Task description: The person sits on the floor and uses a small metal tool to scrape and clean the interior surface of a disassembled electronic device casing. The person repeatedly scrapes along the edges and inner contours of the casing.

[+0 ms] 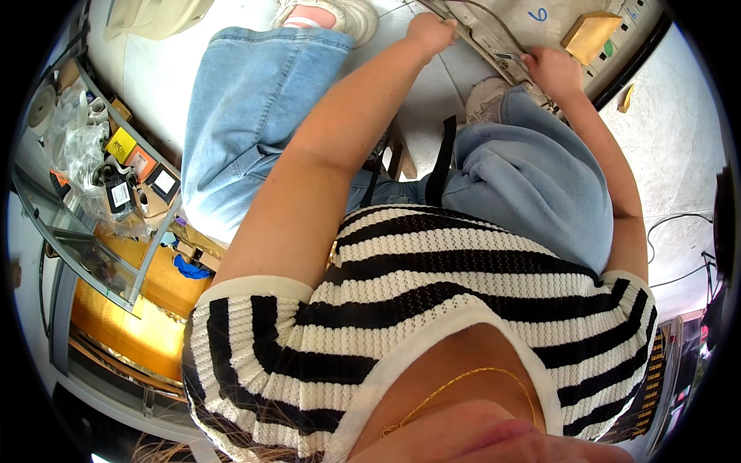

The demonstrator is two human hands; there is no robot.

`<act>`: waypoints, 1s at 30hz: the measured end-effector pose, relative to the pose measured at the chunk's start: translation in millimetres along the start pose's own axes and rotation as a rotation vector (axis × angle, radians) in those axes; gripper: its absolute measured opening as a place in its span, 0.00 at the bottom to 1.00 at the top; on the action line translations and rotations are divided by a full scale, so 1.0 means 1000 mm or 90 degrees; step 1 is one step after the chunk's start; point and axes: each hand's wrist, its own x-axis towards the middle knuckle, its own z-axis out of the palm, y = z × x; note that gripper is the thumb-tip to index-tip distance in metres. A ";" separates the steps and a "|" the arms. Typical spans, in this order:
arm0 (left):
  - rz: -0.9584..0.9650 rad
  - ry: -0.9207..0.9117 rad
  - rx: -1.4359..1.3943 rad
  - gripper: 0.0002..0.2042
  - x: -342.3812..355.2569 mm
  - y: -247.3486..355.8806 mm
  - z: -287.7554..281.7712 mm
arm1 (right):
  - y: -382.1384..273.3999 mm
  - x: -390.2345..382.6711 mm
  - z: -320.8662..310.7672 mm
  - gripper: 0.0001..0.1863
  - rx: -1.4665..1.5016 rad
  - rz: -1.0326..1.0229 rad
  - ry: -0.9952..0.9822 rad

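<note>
A large, pale, scuffed panel [532, 35] with a dark far-right edge lies in front of my knees. My left hand [431, 35] is closed, its fingertips at the panel's left edge; what they pinch, if anything, is too small to make out. Farther right, my right hand [554, 71] is curled over the panel's near part. A thin metal-tipped tool [505, 55] points left from its fingers; its exact kind does not show. Just beyond that hand, a tan-yellow block [593, 37] rests on the panel, with a small green spot beside it.
My jean-covered legs [262, 100] are spread either side of a small wooden stool [400, 158]. At left stands a glass-topped case [85, 258] with boxes, tape rolls and plastic bags on it. Black cables [679, 217] run along the floor at right, near a yellow scrap [627, 98].
</note>
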 end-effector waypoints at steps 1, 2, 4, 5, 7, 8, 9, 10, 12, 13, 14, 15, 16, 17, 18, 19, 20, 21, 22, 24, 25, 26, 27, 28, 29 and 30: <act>-0.018 0.005 -0.017 0.16 -0.003 0.002 -0.008 | -0.006 -0.004 -0.007 0.17 0.007 0.029 -0.045; -0.036 0.011 -0.033 0.16 -0.005 0.001 -0.015 | -0.009 -0.005 -0.010 0.17 0.013 0.058 -0.091; -0.015 0.044 -0.045 0.18 0.003 -0.010 -0.027 | 0.004 -0.011 0.007 0.18 0.060 0.012 -0.051; -0.004 0.060 -0.050 0.19 0.008 -0.014 -0.032 | 0.012 -0.013 0.016 0.18 0.085 -0.010 -0.030; 0.080 0.080 0.049 0.17 0.012 -0.007 -0.039 | 0.026 -0.015 0.029 0.19 0.088 -0.031 0.000; 0.121 0.088 0.098 0.16 0.014 -0.005 -0.040 | 0.030 -0.016 0.034 0.19 0.089 -0.040 0.013; 0.123 0.117 0.086 0.18 0.020 -0.012 -0.036 | 0.029 -0.017 0.036 0.19 0.105 -0.041 0.020; 0.126 0.148 0.071 0.20 0.029 -0.018 -0.030 | 0.030 -0.018 0.035 0.19 0.119 -0.042 0.029; 0.106 0.143 0.052 0.21 0.036 -0.022 -0.026 | 0.030 -0.018 0.035 0.19 0.131 -0.031 0.029; 0.082 0.109 0.048 0.21 0.034 -0.017 -0.029 | 0.027 -0.018 0.035 0.20 0.130 -0.019 0.020; 0.059 0.074 0.044 0.20 0.034 -0.014 -0.030 | 0.025 -0.017 0.034 0.20 0.128 -0.007 0.012; 0.082 0.092 0.052 0.20 0.037 -0.018 -0.029 | 0.021 -0.017 0.034 0.20 0.139 -0.016 0.012; 0.104 0.109 0.061 0.20 0.041 -0.024 -0.027 | 0.018 -0.016 0.034 0.20 0.150 -0.024 0.012; 0.127 0.127 0.070 0.20 0.045 -0.029 -0.026 | 0.015 -0.015 0.034 0.20 0.161 -0.033 0.013; 0.114 0.110 0.052 0.20 0.041 -0.025 -0.027 | 0.015 -0.014 0.035 0.20 0.147 -0.021 0.000; 0.101 0.094 0.035 0.20 0.036 -0.019 -0.028 | 0.015 -0.012 0.037 0.20 0.133 -0.009 -0.013; 0.088 0.077 0.018 0.19 0.033 -0.015 -0.029 | 0.014 -0.011 0.038 0.20 0.119 0.003 -0.026; 0.093 0.079 0.023 0.19 0.035 -0.016 -0.029 | 0.013 -0.011 0.036 0.20 0.131 0.004 -0.035; 0.097 0.082 0.028 0.19 0.037 -0.019 -0.029 | 0.011 -0.012 0.032 0.20 0.144 0.005 -0.043; 0.103 0.087 0.035 0.18 0.039 -0.021 -0.028 | 0.008 -0.011 0.026 0.20 0.138 0.006 -0.056; 0.105 0.091 0.037 0.18 0.039 -0.021 -0.028 | 0.007 -0.011 0.023 0.20 0.120 0.006 -0.060; 0.107 0.094 0.039 0.18 0.039 -0.022 -0.028 | 0.006 -0.011 0.021 0.20 0.102 0.005 -0.064; 0.099 0.091 0.040 0.18 0.038 -0.021 -0.028 | 0.008 -0.010 0.022 0.21 0.104 -0.005 -0.048; 0.091 0.087 0.042 0.18 0.037 -0.019 -0.029 | 0.011 -0.009 0.024 0.21 0.106 -0.015 -0.032; 0.084 0.084 0.043 0.17 0.036 -0.017 -0.029 | 0.013 -0.008 0.024 0.21 0.107 -0.025 -0.016; 0.070 0.085 0.031 0.17 0.035 -0.015 -0.029 | 0.012 -0.007 0.020 0.21 0.093 -0.023 -0.041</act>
